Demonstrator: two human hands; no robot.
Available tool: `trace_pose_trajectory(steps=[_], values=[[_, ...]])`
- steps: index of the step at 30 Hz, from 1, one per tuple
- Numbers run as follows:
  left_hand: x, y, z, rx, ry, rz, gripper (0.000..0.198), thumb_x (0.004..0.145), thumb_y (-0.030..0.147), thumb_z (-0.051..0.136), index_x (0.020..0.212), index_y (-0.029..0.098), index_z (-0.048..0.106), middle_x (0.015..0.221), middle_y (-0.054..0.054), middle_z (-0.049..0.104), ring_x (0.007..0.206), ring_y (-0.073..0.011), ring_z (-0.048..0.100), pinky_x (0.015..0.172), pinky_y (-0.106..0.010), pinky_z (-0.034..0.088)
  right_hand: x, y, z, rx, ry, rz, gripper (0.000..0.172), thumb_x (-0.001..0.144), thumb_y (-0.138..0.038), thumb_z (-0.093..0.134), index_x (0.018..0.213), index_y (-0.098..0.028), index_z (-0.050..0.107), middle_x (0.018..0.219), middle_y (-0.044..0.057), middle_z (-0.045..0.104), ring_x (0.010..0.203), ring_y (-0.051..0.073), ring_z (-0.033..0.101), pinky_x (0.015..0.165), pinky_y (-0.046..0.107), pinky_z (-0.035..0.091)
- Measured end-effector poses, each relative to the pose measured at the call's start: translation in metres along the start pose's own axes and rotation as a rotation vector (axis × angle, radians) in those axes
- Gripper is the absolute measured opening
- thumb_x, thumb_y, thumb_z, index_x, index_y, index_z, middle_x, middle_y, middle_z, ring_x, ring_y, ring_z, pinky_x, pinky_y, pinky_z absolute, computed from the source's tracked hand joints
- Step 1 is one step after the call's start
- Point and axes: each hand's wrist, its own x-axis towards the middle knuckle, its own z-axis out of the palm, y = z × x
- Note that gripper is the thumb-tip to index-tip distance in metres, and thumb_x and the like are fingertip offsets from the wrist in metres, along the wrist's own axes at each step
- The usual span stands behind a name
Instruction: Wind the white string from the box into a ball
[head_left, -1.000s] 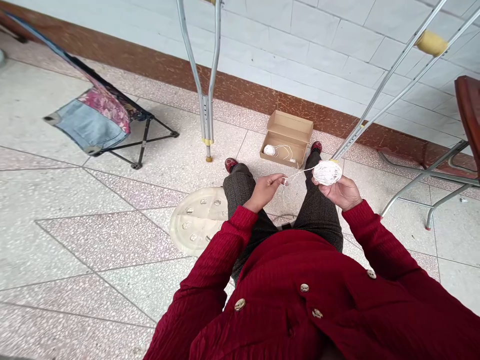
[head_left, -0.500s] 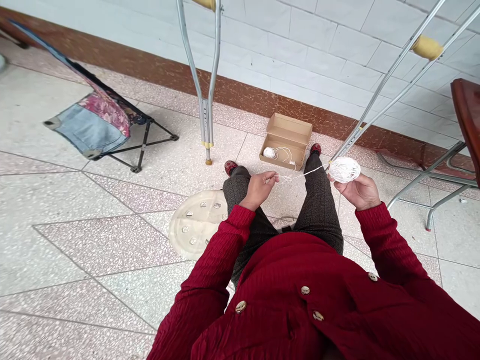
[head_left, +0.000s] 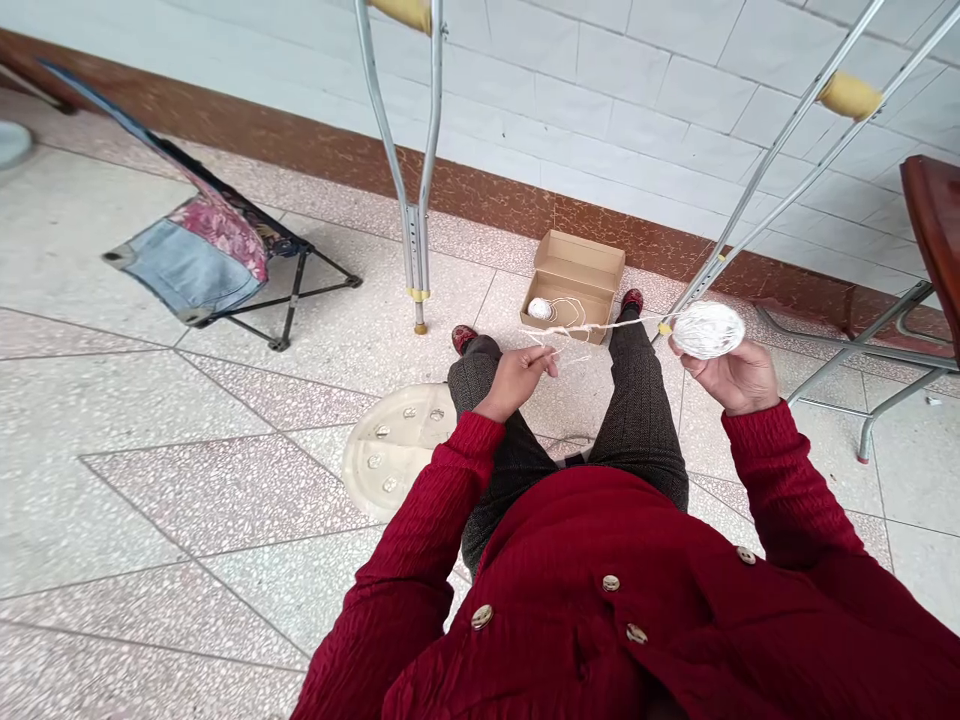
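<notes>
Holding: the left hand (head_left: 516, 384) pinches the string (head_left: 607, 325) and the right hand (head_left: 733, 378) cradles a white string ball (head_left: 707, 330).
Left fingers (head_left: 541, 362): thumb and forefinger pressed together on the string, the other fingers curled in.
Right fingers (head_left: 694, 364): curved under the ball and slightly spread, the thumb hidden behind it.
String: one strand runs taut from the ball to the left fingers; loose strands hang just below those fingers.
Ball: resting on the right fingers, well right of the left fingers.
Ahead of the fingers: an open cardboard box (head_left: 574, 268) on the tiled floor (head_left: 150, 510), a small string ball (head_left: 540, 309) and loose loops inside it.
Right of the fingers: a leaning crutch (head_left: 772, 170), its yellow tip just beside the ball.
Left of the fingers: an upright crutch (head_left: 414, 160), then a folding chair (head_left: 210, 245) well apart.
Below the left hand: a round studded disc (head_left: 397, 450) on the floor.
</notes>
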Motion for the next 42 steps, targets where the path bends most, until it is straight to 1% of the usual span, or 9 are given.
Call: trace_pose_trajectory(steps=[5,11,19,24,29,32,35,38,42], values=[[-0.004,0.005,0.000,-0.135,-0.023,-0.027,0.039,0.089,0.045,0.055,0.071,0.015,0.072,0.076,-0.004,0.071,0.075,-0.0159,0.058,0.078,-0.026,0.044,0.009,-0.011,-0.002,-0.006,0.041,-0.183,0.047,0.069,-0.035,0.075,0.115,-0.031,0.065,0.122,0.005,0.068,0.102,0.026,0.065,0.065,0.035,0.059],[-0.003,-0.038,-0.021,-0.023,0.159,-0.181,0.030,0.085,0.037,0.054,0.075,0.015,0.072,0.070,-0.002,0.071,0.063,-0.0144,0.056,0.065,-0.024,0.042,0.015,-0.041,-0.032,0.186,0.153,-0.348,0.040,0.068,-0.028,0.076,0.107,-0.028,0.067,0.117,0.005,0.066,0.096,0.022,0.064,0.057,0.028,0.059],[0.027,-0.079,-0.058,0.210,0.351,-0.343,0.027,0.087,0.021,0.049,0.089,0.015,0.075,0.090,-0.009,0.077,0.091,-0.0245,0.069,0.088,-0.034,0.050,0.002,-0.071,-0.032,0.165,0.134,-0.401,0.036,0.070,-0.029,0.076,0.106,-0.030,0.069,0.113,0.006,0.067,0.095,0.024,0.065,0.050,0.028,0.058],[0.047,-0.032,-0.034,0.267,0.267,-0.174,0.049,0.088,0.017,0.052,0.136,0.018,0.059,0.130,-0.012,0.067,0.116,-0.0270,0.063,0.104,-0.041,0.046,-0.004,-0.051,0.014,-0.083,0.033,-0.188,0.043,0.071,-0.028,0.079,0.112,-0.030,0.068,0.115,0.004,0.070,0.098,0.025,0.068,0.061,0.032,0.061],[0.047,0.060,0.026,-0.210,0.002,0.272,0.044,0.093,0.032,0.056,0.136,0.019,0.057,0.138,-0.010,0.063,0.125,-0.0232,0.059,0.110,-0.039,0.043,0.011,-0.019,0.056,-0.194,-0.120,0.006,0.047,0.072,-0.025,0.080,0.117,-0.027,0.066,0.113,0.004,0.071,0.101,0.024,0.068,0.074,0.038,0.064],[0.034,0.095,0.046,-0.440,-0.196,0.312,0.043,0.091,0.040,0.063,0.128,0.017,0.061,0.120,-0.011,0.072,0.110,-0.0233,0.066,0.101,-0.038,0.048,0.021,-0.016,0.063,-0.227,-0.150,0.027,0.047,0.072,-0.026,0.080,0.117,-0.025,0.066,0.109,0.004,0.071,0.092,0.021,0.069,0.073,0.035,0.063],[0.016,0.098,0.050,-0.506,-0.325,0.191,0.033,0.092,0.044,0.061,0.102,0.014,0.069,0.081,-0.007,0.074,0.083,-0.0197,0.070,0.088,-0.034,0.051,0.026,-0.021,0.057,-0.290,-0.092,-0.027,0.042,0.072,-0.026,0.080,0.112,-0.024,0.067,0.104,0.002,0.070,0.083,0.017,0.067,0.070,0.031,0.062],[-0.004,0.084,0.047,-0.439,-0.351,0.101,0.035,0.093,0.044,0.059,0.075,0.015,0.066,0.066,-0.004,0.069,0.072,-0.0165,0.067,0.081,-0.030,0.050,0.030,-0.018,0.044,-0.355,0.031,-0.094,0.037,0.070,-0.023,0.079,0.105,-0.022,0.069,0.100,0.002,0.070,0.082,0.016,0.065,0.065,0.028,0.060],[-0.024,0.075,0.037,-0.293,-0.415,0.088,0.034,0.097,0.040,0.050,0.081,0.016,0.067,0.063,-0.001,0.069,0.066,-0.0139,0.064,0.076,-0.026,0.048,0.045,0.009,0.024,-0.430,0.165,-0.128,0.039,0.063,-0.025,0.082,0.099,-0.020,0.068,0.092,0.002,0.070,0.078,0.016,0.063,0.059,0.028,0.057]])
